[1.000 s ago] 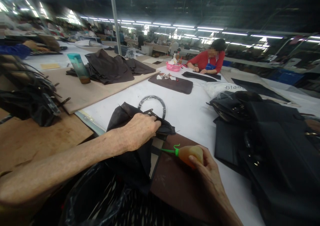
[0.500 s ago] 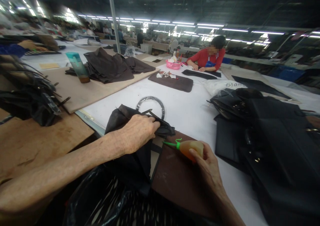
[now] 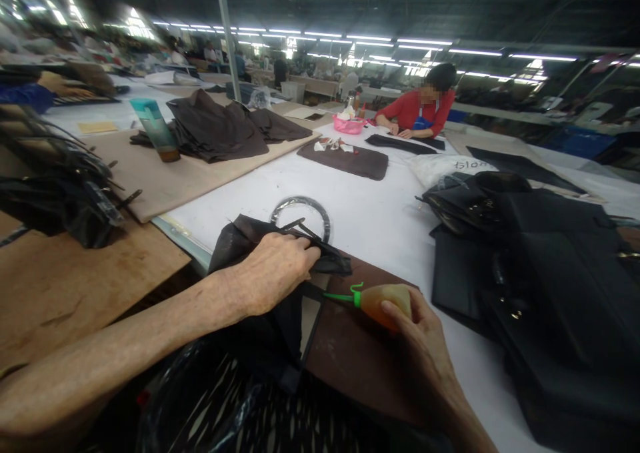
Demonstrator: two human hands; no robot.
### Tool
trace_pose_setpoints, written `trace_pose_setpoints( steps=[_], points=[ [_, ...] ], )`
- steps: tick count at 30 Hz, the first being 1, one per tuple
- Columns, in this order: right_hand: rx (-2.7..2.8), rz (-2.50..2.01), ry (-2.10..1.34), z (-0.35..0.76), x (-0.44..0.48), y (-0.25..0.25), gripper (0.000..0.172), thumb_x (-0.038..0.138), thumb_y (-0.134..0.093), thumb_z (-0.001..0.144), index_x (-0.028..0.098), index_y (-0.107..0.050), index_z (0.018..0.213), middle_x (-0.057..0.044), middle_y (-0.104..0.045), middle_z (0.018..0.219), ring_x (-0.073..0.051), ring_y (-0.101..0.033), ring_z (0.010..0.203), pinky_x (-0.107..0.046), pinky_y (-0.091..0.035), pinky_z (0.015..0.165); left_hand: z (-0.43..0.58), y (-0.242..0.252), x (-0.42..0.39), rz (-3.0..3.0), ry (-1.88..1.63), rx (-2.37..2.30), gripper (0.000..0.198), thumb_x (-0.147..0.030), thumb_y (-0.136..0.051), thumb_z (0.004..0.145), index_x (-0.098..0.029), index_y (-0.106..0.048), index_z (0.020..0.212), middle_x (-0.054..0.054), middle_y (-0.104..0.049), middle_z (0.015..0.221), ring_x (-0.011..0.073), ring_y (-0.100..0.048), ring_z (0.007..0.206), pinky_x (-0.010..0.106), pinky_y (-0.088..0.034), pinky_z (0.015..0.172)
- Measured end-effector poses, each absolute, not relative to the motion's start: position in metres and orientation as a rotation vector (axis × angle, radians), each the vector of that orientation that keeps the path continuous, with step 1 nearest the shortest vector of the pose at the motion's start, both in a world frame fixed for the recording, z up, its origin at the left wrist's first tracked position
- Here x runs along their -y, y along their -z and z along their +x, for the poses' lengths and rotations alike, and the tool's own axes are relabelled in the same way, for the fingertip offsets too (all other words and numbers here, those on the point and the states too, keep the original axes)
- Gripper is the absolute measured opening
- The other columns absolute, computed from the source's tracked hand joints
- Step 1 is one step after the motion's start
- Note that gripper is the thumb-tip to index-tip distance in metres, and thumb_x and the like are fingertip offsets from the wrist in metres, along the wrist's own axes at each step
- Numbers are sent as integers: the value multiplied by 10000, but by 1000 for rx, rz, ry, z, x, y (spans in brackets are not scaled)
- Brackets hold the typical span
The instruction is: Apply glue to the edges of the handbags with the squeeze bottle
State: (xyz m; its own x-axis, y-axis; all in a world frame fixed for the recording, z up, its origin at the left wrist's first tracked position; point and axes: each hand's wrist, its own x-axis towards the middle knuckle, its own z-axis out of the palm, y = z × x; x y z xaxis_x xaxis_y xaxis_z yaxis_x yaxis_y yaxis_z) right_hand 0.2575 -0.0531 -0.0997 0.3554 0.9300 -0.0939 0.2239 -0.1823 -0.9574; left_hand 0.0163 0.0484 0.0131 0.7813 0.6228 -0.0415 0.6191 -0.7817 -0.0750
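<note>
My left hand (image 3: 280,269) is closed on the black lining fabric (image 3: 235,239) of a bag, whose zebra-patterned body (image 3: 240,393) hangs at the table's near edge. A round, plastic-wrapped handle (image 3: 305,203) stands up behind that hand. In my right hand (image 3: 425,326) is a squeeze bottle of amber glue (image 3: 385,304), held on its side. Its thin green nozzle (image 3: 340,297) points left, its tip close to the bag's open edge; whether it touches I cannot tell. Beneath the bottle lies a brown sheet (image 3: 360,359).
Black bags (image 3: 540,259) are piled at right. A turquoise-lidded bottle (image 3: 155,129) and dark fabric pieces (image 3: 215,129) are on a board at left. Ahead lie a brown panel (image 3: 345,159) with scraps and a pink basket (image 3: 349,125). A co-worker in red (image 3: 415,109) works across the table.
The glue bottle and my right hand have shifted very slightly, with the nozzle a little lower and further left. My left hand keeps its grip on the lining.
</note>
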Motion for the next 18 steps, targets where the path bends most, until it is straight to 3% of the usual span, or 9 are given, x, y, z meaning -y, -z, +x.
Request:
trace_pose_setpoints(
  steps=[13,18],
  points=[
    [1000,-1685,-939,255,59,102,384,496,-621,743,207,-563,989,-22,-614,825,-248,-554,754,-290,-442,560,14,-8,-44,-2920,-80,995,58,-217,-509,830,-173,-526,863,51,-598,839,197,-583,754,295,-425,599],
    [979,-1667,-911,252,57,111,454,502,-641,724,216,-522,1056,-25,-597,916,-256,-554,814,-295,-456,582,14,-8,-43,-2920,-82,997,57,-222,-510,832,-172,-524,855,54,-603,837,198,-587,753,299,-429,599]
  ],
)
